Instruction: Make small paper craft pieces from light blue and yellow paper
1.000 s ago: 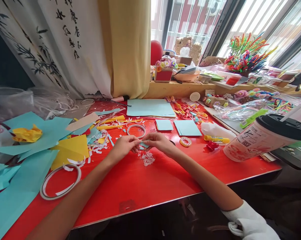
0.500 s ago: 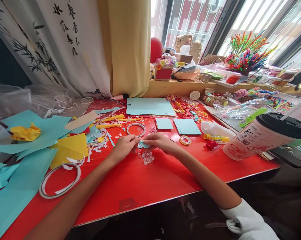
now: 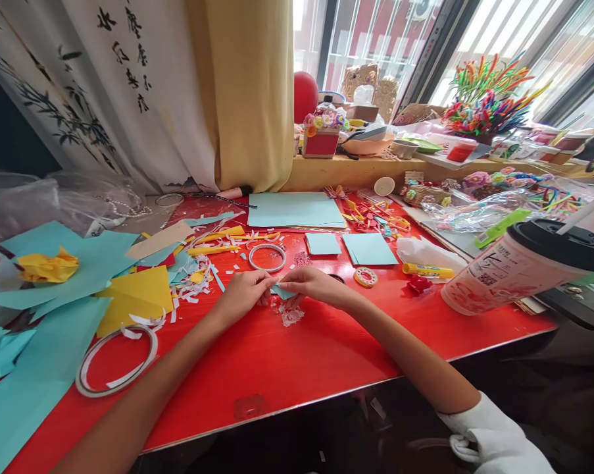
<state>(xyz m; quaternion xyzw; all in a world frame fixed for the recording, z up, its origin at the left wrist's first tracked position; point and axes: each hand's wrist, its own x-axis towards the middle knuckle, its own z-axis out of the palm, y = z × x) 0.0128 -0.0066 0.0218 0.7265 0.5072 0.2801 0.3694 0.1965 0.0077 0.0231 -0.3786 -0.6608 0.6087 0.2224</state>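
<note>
Between my two hands is a small piece of light blue paper (image 3: 283,291), partly hidden by the fingers. My left hand (image 3: 247,289) pinches its left side, and my right hand (image 3: 312,286) pinches it from the right and above. Just below the paper lies a crumpled clear plastic scrap (image 3: 291,315) on the red table (image 3: 326,368). Behind my hands rests a roll of tape (image 3: 268,257). Two small stacks of light blue squares, one smaller (image 3: 323,244) and one larger (image 3: 370,249), sit beyond my right hand.
At the left are large blue sheets (image 3: 54,349), a yellow sheet (image 3: 141,293), paper shreds and a bigger tape roll (image 3: 85,362). A drink cup (image 3: 494,276) and a yellow glue stick (image 3: 427,270) stand and lie at the right. Blue sheets (image 3: 294,210) lie at the back.
My right fingers have shifted slightly left over the blue paper, and more of the paper shows below them. The camera view has moved a little.
</note>
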